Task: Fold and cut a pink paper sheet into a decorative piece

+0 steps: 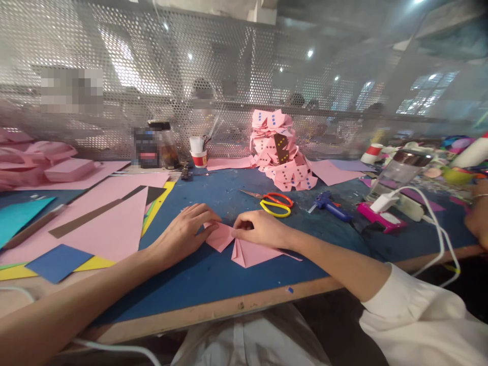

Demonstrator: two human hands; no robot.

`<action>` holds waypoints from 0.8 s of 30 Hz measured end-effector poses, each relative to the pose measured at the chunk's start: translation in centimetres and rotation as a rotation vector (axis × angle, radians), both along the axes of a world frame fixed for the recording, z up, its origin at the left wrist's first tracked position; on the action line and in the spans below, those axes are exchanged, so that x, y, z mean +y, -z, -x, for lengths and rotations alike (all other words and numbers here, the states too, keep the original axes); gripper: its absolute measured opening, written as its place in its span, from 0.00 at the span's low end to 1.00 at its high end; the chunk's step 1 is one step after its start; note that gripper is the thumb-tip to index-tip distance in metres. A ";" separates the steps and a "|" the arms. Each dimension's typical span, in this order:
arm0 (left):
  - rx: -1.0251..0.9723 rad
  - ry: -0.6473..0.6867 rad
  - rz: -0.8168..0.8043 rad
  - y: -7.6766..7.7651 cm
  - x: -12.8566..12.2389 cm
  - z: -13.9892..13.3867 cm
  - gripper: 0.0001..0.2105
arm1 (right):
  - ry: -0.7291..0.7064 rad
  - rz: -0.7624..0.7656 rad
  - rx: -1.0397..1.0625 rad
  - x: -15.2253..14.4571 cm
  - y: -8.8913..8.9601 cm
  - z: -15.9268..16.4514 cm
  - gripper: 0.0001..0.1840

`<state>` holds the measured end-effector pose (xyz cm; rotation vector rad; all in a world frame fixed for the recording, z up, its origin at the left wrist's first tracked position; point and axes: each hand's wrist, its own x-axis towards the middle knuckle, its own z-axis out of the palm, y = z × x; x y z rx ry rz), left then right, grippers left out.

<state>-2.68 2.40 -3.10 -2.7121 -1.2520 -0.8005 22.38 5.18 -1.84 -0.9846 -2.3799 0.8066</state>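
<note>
Folded pink paper (257, 253) lies on the blue tabletop in front of me, with a narrow pleat near its middle and a thin strip sticking out at the right. My right hand (259, 229) pinches its upper edge between thumb and fingers. From the left, my left hand (190, 226) grips the edge of the paper's left part, thumb and fingertips close together. Whether this left part and the right part are one sheet is hidden under my right fingers. Beyond my hands lie scissors (277, 204) with red and yellow handles and a blue glue gun (333, 206).
A stack of dotted pink paper shapes (282, 152) stands at the back. Pink sheets (110, 229) and a blue square (59, 263) lie at left. A paper cup (199, 155), a jar (400, 170), a magenta device (381, 217) and white cables surround the workspace. Another person's hand (478, 213) shows far right.
</note>
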 end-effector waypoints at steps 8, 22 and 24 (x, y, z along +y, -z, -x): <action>-0.044 -0.073 0.059 -0.6 -0.5 -0.2 0.08 | 0.068 -0.044 -0.042 1.1 -1.0 -0.9 0.13; -0.232 -0.297 0.232 -1.4 -0.4 0.3 0.13 | 0.193 -0.531 -0.085 3.4 -2.8 -3.5 0.08; -0.330 -0.295 0.319 -1.7 -0.2 0.5 0.14 | 0.256 -0.649 -0.050 3.6 -2.7 -3.6 0.05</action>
